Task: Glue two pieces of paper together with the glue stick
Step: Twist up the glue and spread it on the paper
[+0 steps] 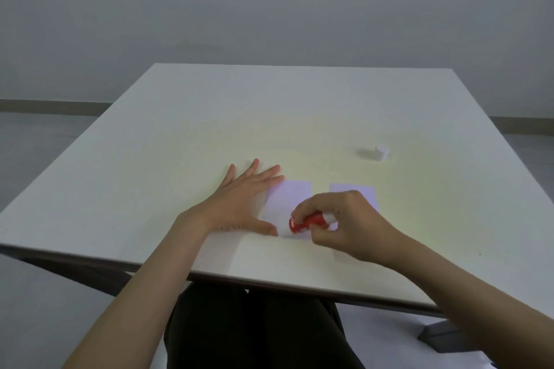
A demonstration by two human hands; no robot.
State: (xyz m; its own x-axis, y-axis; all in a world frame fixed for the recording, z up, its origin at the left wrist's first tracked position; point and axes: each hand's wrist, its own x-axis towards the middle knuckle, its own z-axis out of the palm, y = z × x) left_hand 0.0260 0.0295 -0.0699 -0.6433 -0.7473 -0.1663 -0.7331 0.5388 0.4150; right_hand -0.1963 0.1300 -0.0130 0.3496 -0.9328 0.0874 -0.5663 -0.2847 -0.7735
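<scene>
Two small white paper pieces lie side by side near the front of the white table (209,117). My left hand (239,204) rests flat with fingers spread on the left edge of the left paper (289,198), thumb by its near corner. My right hand (344,225) grips a red glue stick (305,222), tilted with its red end down over the near part of that paper. The right paper (356,190) is partly hidden behind my right hand. Whether the stick touches the paper I cannot tell.
A small white cap (381,153) stands on the table at the far right, apart from the papers. The table's front edge runs just below my wrists. My dark-clothed legs show under the table.
</scene>
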